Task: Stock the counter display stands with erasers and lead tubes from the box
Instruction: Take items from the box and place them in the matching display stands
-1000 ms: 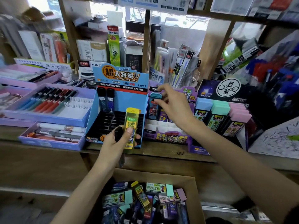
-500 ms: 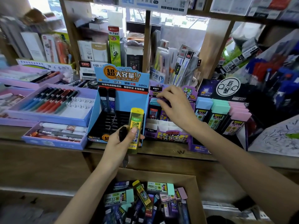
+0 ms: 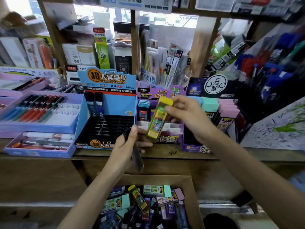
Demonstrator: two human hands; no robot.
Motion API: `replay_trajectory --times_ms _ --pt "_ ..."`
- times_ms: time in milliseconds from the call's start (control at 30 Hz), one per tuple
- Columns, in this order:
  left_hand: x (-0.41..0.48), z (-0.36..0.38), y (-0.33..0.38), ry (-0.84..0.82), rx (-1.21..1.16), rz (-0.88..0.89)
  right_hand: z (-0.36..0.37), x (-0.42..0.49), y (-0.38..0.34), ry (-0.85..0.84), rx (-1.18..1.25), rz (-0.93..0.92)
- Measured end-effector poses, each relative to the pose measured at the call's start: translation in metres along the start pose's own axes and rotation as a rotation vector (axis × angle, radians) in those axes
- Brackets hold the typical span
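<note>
Pinching a yellow lead tube (image 3: 157,123) in my right hand (image 3: 189,116) before the purple stand (image 3: 165,94), my left hand (image 3: 127,146) gripping a dark tube (image 3: 137,159), I judge most remains: the box (image 3: 191,184) looks full.

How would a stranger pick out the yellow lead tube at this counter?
Find the purple display stand mid-counter, right of the blue stand. In front of it the right hand pinches a tilted tube. Unlike the black tube in the left hand, it is yellow.

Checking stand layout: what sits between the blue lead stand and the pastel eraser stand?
Head view: the purple lead stand, with the right hand holding a yellow tube before it.
</note>
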State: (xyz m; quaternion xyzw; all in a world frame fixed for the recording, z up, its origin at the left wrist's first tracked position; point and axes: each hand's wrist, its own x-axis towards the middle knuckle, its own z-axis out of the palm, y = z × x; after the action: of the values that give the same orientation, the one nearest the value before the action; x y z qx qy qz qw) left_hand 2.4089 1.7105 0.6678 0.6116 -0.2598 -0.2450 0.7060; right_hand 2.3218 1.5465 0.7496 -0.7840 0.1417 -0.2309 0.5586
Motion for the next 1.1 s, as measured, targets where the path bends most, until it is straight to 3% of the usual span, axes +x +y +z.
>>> replay_trajectory --times_ms 133,200,333,433,733,967,1100 --pt "0.003 0.003 0.008 -0.037 0.025 0.049 -0.041 0.015 -0.006 0.207 -0.156 -0.109" --pt "0.004 0.005 0.012 -0.046 -0.077 -0.009 -0.050 0.022 -0.003 0.256 -0.280 -0.120" --pt "0.004 0.006 0.015 -0.170 -0.249 -0.098 -0.049 0.028 0.012 0.253 -0.481 -0.186" --pt "0.003 0.010 0.014 -0.124 -0.265 -0.115 -0.046 0.031 0.025 0.232 -0.596 -0.224" --pt "0.002 0.006 0.012 -0.119 0.096 0.015 -0.038 0.035 0.049 0.180 -0.957 -0.350" --pt "0.000 0.000 0.018 -0.081 0.140 0.093 -0.037 0.027 0.043 0.158 -1.054 -0.418" --pt "0.003 -0.007 0.025 -0.024 0.132 0.132 -0.015 0.014 0.017 0.090 -0.780 -0.437"
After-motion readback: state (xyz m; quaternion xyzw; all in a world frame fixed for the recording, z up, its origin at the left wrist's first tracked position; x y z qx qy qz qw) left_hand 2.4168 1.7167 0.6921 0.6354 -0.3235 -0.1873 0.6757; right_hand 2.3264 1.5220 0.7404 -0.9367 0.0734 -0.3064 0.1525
